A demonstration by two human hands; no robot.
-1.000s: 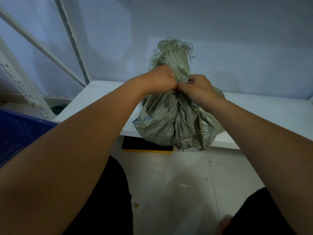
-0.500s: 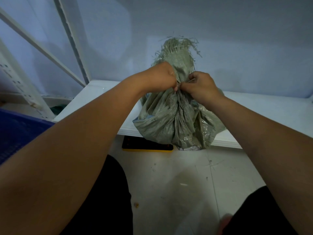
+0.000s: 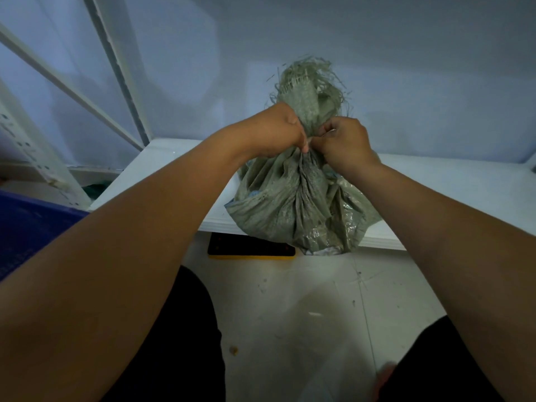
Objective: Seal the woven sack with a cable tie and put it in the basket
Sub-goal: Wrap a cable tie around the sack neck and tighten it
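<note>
A grey-green woven sack [image 3: 293,210] stands on the front edge of a white shelf [image 3: 452,181], its bottom hanging slightly over the edge. Its mouth is bunched into a neck with a frayed top [image 3: 307,82] sticking up. My left hand [image 3: 275,132] is closed around the neck from the left. My right hand [image 3: 345,143] pinches at the neck from the right, fingertips meeting the left hand. A thin pale strip shows between the fingers; I cannot tell whether it is the cable tie.
A blue plastic basket [image 3: 32,227] sits at the left, beside a white perforated rack upright [image 3: 37,158]. A black-and-yellow flat object [image 3: 249,248] lies on the pale floor under the shelf edge. My dark-clothed knees fill the bottom corners.
The sack's neck and frayed top have been drawn a little higher and straighter. My right hand has shifted from a fist on the neck to a fingertip pinch.
</note>
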